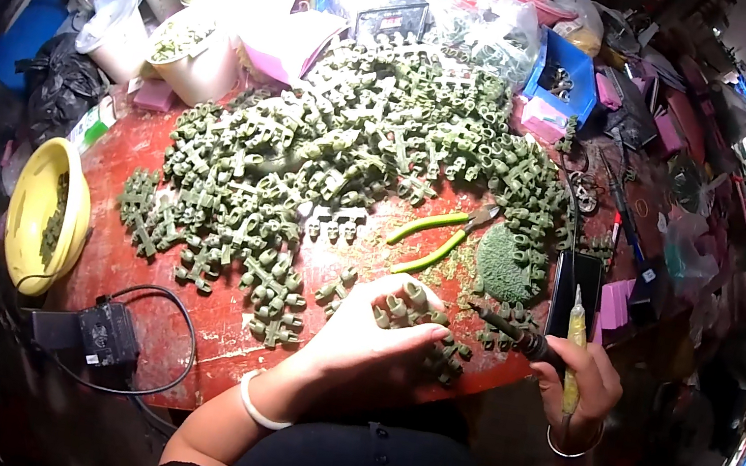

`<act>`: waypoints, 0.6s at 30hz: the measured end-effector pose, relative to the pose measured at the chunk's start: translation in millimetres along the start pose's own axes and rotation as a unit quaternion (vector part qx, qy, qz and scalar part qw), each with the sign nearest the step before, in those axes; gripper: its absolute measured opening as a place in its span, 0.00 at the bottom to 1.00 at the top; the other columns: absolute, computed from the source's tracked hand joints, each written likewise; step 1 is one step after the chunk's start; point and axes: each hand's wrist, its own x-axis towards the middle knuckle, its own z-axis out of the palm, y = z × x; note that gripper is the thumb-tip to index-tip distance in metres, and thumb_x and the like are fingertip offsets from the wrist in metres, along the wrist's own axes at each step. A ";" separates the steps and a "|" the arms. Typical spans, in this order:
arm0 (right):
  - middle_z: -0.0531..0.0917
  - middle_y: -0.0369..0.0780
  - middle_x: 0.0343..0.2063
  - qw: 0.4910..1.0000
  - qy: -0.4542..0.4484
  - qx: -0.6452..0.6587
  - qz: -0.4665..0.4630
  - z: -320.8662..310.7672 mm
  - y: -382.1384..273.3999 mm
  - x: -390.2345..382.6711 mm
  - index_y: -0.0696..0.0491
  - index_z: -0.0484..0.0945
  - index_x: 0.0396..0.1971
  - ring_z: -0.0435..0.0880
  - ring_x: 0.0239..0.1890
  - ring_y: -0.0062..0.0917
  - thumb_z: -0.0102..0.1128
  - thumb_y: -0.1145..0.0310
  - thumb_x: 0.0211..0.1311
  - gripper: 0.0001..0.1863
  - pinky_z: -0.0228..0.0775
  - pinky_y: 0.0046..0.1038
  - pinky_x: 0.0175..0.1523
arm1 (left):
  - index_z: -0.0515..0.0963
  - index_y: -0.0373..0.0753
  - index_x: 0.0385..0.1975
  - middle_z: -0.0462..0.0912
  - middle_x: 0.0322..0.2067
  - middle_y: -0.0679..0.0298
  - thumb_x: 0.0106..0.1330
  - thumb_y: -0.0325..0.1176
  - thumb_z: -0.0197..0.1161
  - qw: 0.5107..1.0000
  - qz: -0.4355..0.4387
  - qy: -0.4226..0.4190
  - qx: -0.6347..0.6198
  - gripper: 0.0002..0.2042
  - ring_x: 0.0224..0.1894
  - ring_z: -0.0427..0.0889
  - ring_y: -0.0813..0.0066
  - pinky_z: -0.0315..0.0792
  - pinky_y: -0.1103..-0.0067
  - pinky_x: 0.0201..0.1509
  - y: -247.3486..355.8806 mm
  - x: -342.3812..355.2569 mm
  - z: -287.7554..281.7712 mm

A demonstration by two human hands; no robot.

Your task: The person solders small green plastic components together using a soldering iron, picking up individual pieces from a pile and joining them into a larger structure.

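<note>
My left hand (366, 327) is curled around a cluster of small green moulded pieces (415, 308) near the table's front edge. In my right hand (588, 386) are a slim black-handled tool (524, 340), its dark tip pointing left toward that cluster, and a yellow-handled pen-like tool (572, 378) with a metal tip pointing away from me. The black tip appears apart from the pieces in my left hand. Beyond my hands spreads a large heap of similar green pieces (310, 137). Pliers with yellow-green handles (438, 230) lie between heap and hands, beside a round rough green pad (509, 265).
A red table (175, 338) carries a black adapter (107, 336) with a looped cable at left. A yellow bowl (75, 225) is tilted at the left edge. White buckets (197, 72), a blue bin (578, 60) and plastic bags stand behind. A dark phone-like slab (567, 277) lies at right.
</note>
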 end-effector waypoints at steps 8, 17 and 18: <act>0.79 0.41 0.25 0.999 -0.051 -0.013 0.004 -1.8 -3.5 5.8 0.57 0.83 0.41 0.78 0.24 0.32 0.76 0.68 0.54 0.16 0.68 0.28 0.31 | 0.81 0.36 0.40 0.84 0.35 0.68 0.62 0.29 0.72 1.000 0.016 -0.005 0.016 0.10 0.38 0.81 0.84 0.75 0.81 0.45 -7.0 4.5 0.0; 0.78 0.41 0.23 0.998 -0.070 0.000 0.003 0.8 -6.6 9.6 0.57 0.83 0.40 0.77 0.23 0.32 0.76 0.67 0.54 0.15 0.66 0.28 0.29 | 0.80 0.38 0.37 0.82 0.31 0.71 0.61 0.31 0.73 0.997 0.014 -0.013 0.079 0.10 0.34 0.76 0.87 0.72 0.83 0.39 -2.0 3.3 -2.6; 0.78 0.41 0.23 0.997 -0.071 -0.001 0.003 0.9 -6.5 9.4 0.57 0.83 0.40 0.77 0.23 0.31 0.76 0.67 0.55 0.15 0.66 0.28 0.29 | 0.80 0.38 0.37 0.82 0.30 0.71 0.61 0.31 0.73 0.996 0.026 -0.014 0.089 0.10 0.33 0.76 0.88 0.71 0.84 0.38 -2.9 3.6 -3.2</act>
